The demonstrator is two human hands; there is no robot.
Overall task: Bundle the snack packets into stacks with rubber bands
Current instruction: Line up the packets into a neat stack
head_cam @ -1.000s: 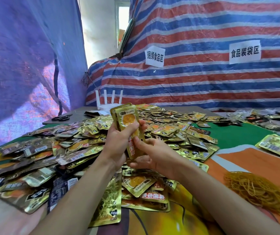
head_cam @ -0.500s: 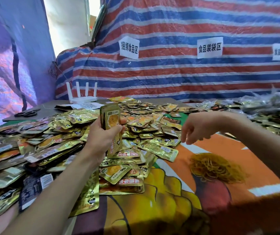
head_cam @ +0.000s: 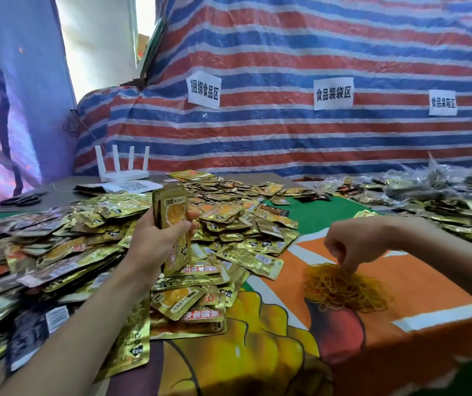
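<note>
Left hand (head_cam: pixel 157 241) gripped the stack (head_cam: pixel 173 221) upright, long axis vertical, above the loose packets (head_cam: pixel 86 238) on the worktop (head_cam: pixel 400 332). Right hand (head_cam: pixel 354 247) was well off to the right, fingers bunched down into the top of the bands (head_cam: pixel 346 290); whether one was pinched, couldn't tell. The stack sat well to its left, so a band would need carrying across.

The packets (head_cam: pixel 250 260) are glossy gold foil, crinkled and glinting. The bands (head_cam: pixel 346 287) look like dull yellow rubber. The printed cover (head_cam: pixel 400 332) looks matt. The tarp (head_cam: pixel 286 52) is woven plastic, slightly shiny; its signs (head_cam: pixel 333 93) matt paper; the router (head_cam: pixel 123 174) smooth white plastic.
</note>
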